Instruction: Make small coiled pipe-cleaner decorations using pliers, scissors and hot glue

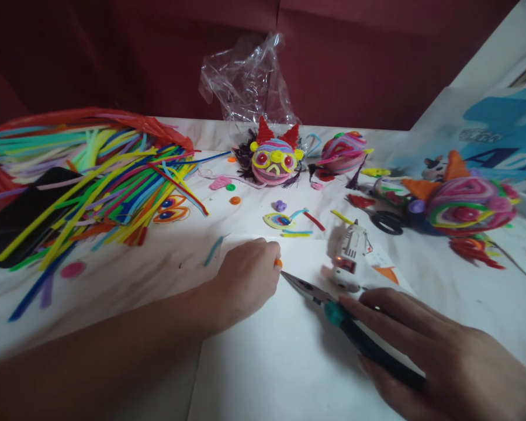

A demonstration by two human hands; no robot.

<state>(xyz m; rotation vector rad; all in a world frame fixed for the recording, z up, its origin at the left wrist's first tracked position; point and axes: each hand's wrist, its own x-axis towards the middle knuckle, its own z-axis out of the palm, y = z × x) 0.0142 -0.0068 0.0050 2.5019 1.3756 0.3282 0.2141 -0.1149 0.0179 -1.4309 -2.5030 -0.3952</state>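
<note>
1. Left hand (249,280) — pinching a small orange piece (279,264) over the white sheet (254,374).
2. Right hand (447,345) — gripping pliers (334,313), tips just beside that piece, left of the glue gun (350,251).

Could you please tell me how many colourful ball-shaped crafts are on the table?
3: a red-horned ball in front of the clear plastic bag, a pink-and-purple ball to its right, and an orange-horned ball at far right. Others might be hidden behind these.
</note>
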